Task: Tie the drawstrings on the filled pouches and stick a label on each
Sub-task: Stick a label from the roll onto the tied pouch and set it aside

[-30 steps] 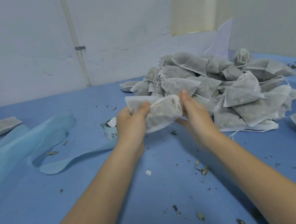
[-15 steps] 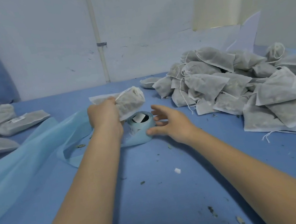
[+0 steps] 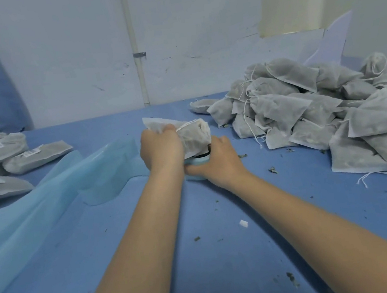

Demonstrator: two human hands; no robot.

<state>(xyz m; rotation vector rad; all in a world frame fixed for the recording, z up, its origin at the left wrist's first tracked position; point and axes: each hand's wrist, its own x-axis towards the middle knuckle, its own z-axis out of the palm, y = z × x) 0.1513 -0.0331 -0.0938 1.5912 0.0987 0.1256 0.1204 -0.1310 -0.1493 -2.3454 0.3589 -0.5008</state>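
Half a second back, right hand [image 3: 215, 165] open short of the label roll [image 3: 197, 168]; now down on it, grip curled round the roll, so label stage begun, drawstring [image 3: 185, 124] apparently already tied; left hand [image 3: 161, 149] gripping pouch [image 3: 194, 136], held just over the roll, above the bench [image 3: 203, 246]; pouch soft, grey-white non-woven mesh, plump with dark filling, neck cinched; roll pale blue, round, mostly hidden; liner [image 3: 43, 195] thin, translucent, trailing left; pile [image 3: 321, 111] unlabelled right; labelled pouches [image 3: 11, 155] far left; crumbs scattered.
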